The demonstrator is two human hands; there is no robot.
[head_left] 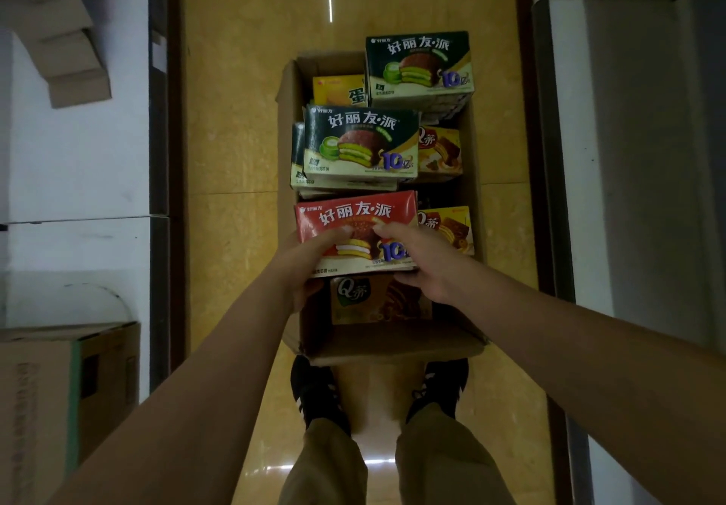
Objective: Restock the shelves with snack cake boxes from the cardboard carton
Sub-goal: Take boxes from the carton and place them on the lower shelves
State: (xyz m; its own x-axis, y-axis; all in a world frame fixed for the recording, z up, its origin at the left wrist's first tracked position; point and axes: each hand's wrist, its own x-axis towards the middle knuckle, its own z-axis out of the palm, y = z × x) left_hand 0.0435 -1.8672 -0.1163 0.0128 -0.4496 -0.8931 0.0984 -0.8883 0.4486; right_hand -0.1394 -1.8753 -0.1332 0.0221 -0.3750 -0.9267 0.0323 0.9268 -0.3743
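An open cardboard carton [393, 343] stands on the floor in front of my feet, filled with snack cake boxes. Both hands hold a red snack cake box [353, 213] at the near part of the carton. My left hand [306, 264] grips its left near corner with the thumb on top. My right hand [416, 257] grips its right near edge, fingers on the front face. Behind it lie two dark green snack cake boxes [359, 145] [418, 66], a yellow box [340, 90] and orange-brown boxes [440, 154]. A brown box [377, 300] lies under the red one.
White shelf units line the aisle on the left [78, 174] and right [628, 150]. Flattened cardboard [66, 52] lies on the left shelf at the top, and a closed carton [59, 406] sits at the lower left. The floor [235, 150] is yellow tile.
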